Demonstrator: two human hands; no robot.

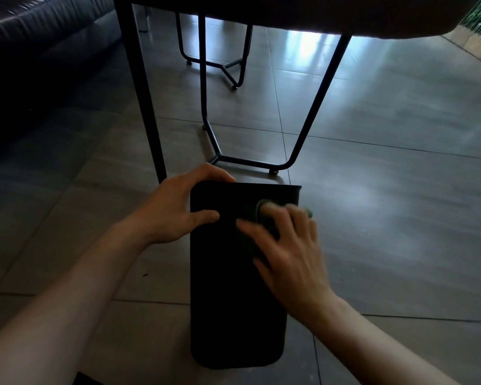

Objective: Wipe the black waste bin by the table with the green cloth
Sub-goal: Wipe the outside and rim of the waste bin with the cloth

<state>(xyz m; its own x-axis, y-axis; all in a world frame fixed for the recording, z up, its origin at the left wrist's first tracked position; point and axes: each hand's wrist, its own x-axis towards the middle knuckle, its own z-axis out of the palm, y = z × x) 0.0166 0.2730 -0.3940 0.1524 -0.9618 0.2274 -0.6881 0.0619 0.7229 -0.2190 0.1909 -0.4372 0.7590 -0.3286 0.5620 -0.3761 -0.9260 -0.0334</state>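
The black waste bin [228,295] lies on the tiled floor in front of me, its long side facing up. My left hand [175,207] grips the bin's far left corner, thumb on top and fingers curled over the edge. My right hand [286,251] presses flat on the bin's upper right part, slightly blurred. The green cloth [257,215] is bunched under its fingers; a small green bit [308,213] sticks out past the fingertips at the bin's right edge.
A dark table top [317,15] spans the top of the view, with black metal legs [314,107] and a floor-level frame just beyond the bin. A dark sofa [34,51] stands at the left. Grey floor tiles [400,190] stretch to the right.
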